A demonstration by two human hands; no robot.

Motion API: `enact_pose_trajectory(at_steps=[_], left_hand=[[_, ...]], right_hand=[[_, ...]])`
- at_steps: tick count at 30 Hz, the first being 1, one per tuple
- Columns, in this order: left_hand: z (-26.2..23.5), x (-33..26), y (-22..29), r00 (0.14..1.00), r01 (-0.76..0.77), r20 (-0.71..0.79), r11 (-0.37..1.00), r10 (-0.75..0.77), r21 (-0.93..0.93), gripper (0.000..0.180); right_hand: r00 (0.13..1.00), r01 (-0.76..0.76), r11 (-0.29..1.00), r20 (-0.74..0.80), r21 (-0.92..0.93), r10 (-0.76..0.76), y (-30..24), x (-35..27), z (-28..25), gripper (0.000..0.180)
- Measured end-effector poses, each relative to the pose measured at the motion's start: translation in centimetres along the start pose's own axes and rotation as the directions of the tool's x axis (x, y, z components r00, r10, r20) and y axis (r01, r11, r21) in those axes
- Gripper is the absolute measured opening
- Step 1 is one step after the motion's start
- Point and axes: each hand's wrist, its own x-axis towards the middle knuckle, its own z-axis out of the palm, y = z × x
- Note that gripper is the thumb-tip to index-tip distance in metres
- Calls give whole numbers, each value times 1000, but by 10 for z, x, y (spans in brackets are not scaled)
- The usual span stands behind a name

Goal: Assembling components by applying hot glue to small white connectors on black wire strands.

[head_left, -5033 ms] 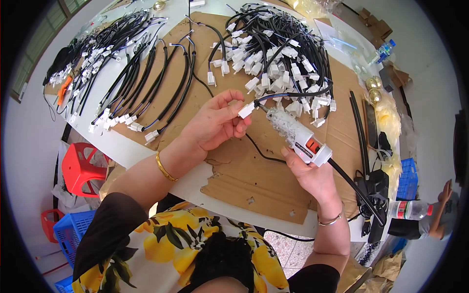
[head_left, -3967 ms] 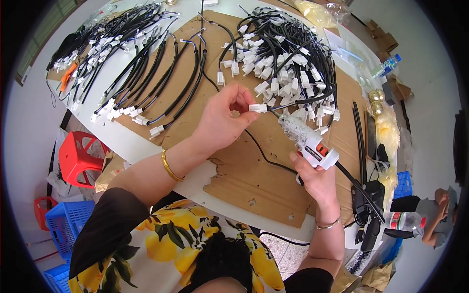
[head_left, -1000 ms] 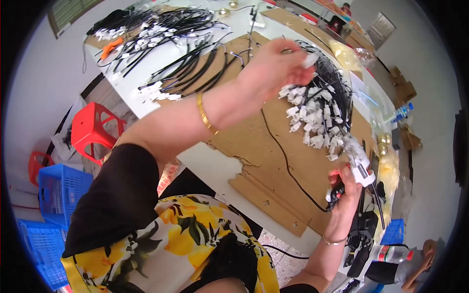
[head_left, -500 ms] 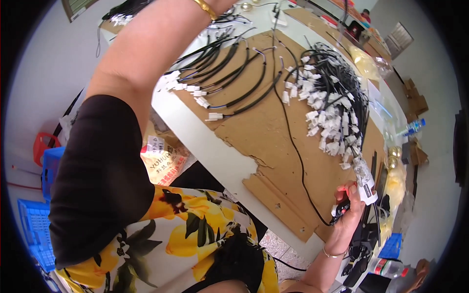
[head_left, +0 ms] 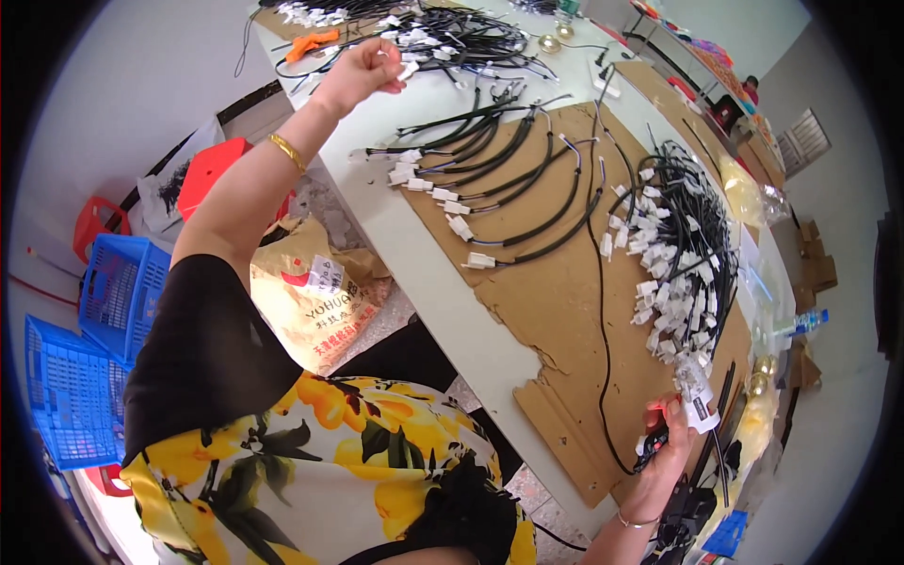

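My left hand (head_left: 365, 71) is stretched out over the far left of the table. Its thumb and fingers are pinched at a white plug connector (head_left: 408, 71), beside the far pile of black wire harnesses (head_left: 466, 38). At the near right, my right hand (head_left: 670, 444) is wrapped round a black corded tool (head_left: 650, 446), mostly hidden by the fingers. A black cord (head_left: 603, 348) runs from it across the cardboard. Just beyond those fingers is a white cylindrical piece (head_left: 700, 407) with a clear wrapped top. Several harnesses (head_left: 537, 231) lie in a curved row between my hands.
A large heap of harnesses with white connectors (head_left: 673, 282) lies on the right of the cardboard sheet (head_left: 527, 325). A power strip (head_left: 603, 80) stands farther back. Left of the table are a brown paper sack (head_left: 315, 292), a red stool (head_left: 212, 169) and blue crates (head_left: 75, 391).
The view has shifted, bringing my left hand into the picture at the far pile. My right hand stays round the black tool. The harness row looks the same.
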Motion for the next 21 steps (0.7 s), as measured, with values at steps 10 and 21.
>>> enact_pose_trajectory(at_steps=[10, 21], left_hand=[[-32, -34, -59, 998, 58, -36, 987, -53, 152, 12], [-7, -63, -54, 962, 72, -253, 795, 104, 603, 13]], right_hand=[[998, -40, 997, 48, -72, 43, -3, 11, 34, 23], [998, -32, 999, 55, -31, 34, 5, 14, 43, 19]])
